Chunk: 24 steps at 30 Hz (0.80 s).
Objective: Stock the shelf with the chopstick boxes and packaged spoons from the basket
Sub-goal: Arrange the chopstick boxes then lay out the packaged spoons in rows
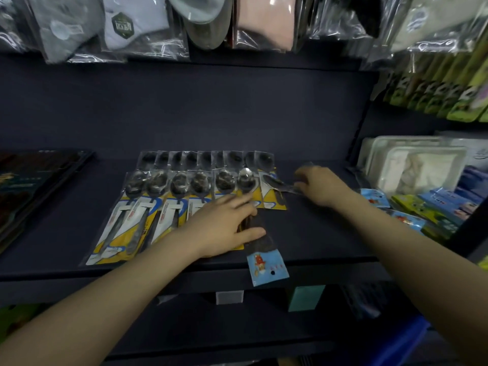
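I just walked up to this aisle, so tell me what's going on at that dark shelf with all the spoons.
A person is stocking the dark shelf with packaged spoons, already laid in overlapping rows. The left hand lies across the right end of the front row, over a pack with a blue cartoon card that sticks out past the shelf edge. The right hand grips one more spoon pack by its handle end, at the right end of the row. No basket is in view.

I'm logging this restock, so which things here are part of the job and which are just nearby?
Job: packaged spoons in rows on the shelf; blue-headed packet under the left hand; spoon pack by the right hand.
Nearby: hanging socks; green packets; dark boxes.
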Motion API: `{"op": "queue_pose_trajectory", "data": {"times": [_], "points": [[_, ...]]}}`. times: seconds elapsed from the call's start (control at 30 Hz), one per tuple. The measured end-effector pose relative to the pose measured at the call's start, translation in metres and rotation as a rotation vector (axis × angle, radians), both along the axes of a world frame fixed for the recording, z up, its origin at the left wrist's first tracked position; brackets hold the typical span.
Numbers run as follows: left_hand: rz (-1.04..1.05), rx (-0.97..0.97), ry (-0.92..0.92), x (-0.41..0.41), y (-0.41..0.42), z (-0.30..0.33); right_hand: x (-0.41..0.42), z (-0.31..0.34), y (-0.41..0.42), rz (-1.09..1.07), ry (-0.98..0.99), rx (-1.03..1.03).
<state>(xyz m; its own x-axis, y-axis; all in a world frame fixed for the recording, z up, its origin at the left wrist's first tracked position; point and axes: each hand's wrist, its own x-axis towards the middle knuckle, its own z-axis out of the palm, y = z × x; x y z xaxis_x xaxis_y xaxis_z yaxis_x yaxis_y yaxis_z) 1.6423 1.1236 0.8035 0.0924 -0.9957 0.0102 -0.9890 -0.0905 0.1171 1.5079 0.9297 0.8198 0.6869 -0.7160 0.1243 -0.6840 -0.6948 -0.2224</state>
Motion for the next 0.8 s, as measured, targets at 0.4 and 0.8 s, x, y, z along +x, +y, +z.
{"op": "queue_pose_trajectory", "data": {"times": [0.4,0.8], "points": [[0.001,-0.004,-0.002,0.008,0.000,-0.001,0.002,0.008,-0.010,0.001,-0.035,0.259],[0.101,-0.349,1.108,-0.035,-0.005,0.034,0.018,0.058,0.060,0.178,-0.767,0.763]]}}
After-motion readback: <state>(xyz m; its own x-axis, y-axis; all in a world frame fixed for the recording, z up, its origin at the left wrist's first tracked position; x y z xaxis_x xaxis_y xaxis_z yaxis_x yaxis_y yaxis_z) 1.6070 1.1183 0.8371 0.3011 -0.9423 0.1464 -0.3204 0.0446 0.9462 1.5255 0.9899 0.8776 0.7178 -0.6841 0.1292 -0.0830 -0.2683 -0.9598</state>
